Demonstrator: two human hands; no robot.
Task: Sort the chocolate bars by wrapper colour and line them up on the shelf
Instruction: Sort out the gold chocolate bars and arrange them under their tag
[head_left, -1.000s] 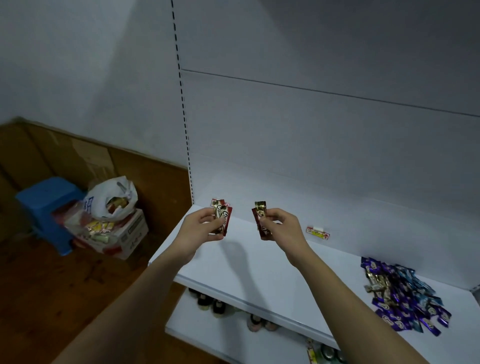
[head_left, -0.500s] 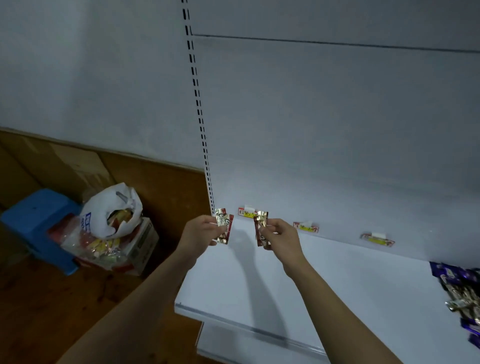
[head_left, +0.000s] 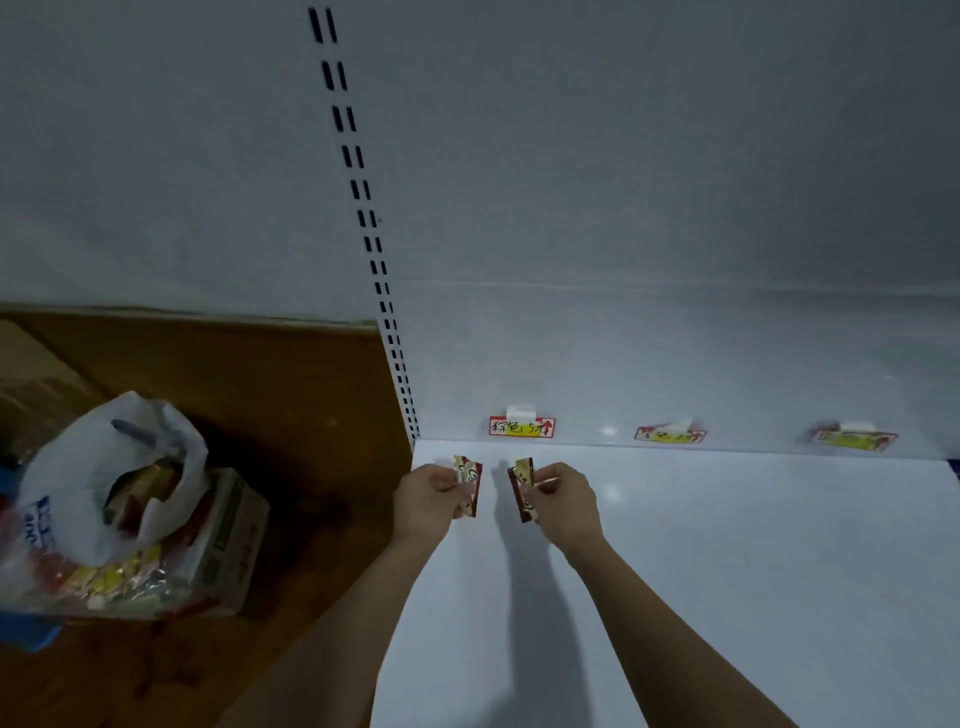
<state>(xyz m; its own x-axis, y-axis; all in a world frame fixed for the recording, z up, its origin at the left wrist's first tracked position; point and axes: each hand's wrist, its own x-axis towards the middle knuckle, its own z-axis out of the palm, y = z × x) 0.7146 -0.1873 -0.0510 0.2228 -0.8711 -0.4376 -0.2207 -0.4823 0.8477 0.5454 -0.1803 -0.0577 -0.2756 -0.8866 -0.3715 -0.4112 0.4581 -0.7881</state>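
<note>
My left hand (head_left: 432, 498) pinches a red and gold chocolate bar (head_left: 469, 482) upright over the far left corner of the white shelf (head_left: 727, 571). My right hand (head_left: 562, 503) pinches a second red and gold bar (head_left: 522, 488) a little to the right of the first. Both bars hang close to the shelf's back edge, just in front of the leftmost red and yellow price label (head_left: 522, 427). The pile of purple and blue bars is out of view.
Two more labels (head_left: 670, 434) (head_left: 854, 439) are taped along the back panel to the right. A slotted upright (head_left: 374, 249) bounds the shelf on the left. On the wooden floor at the left, a white plastic bag (head_left: 104, 478) sits on a cardboard box (head_left: 228, 540) of sweets.
Both hands have carried their bars forward and down toward the shelf's back left corner. The view has swung left, and the pile of purple bars has left the frame.
</note>
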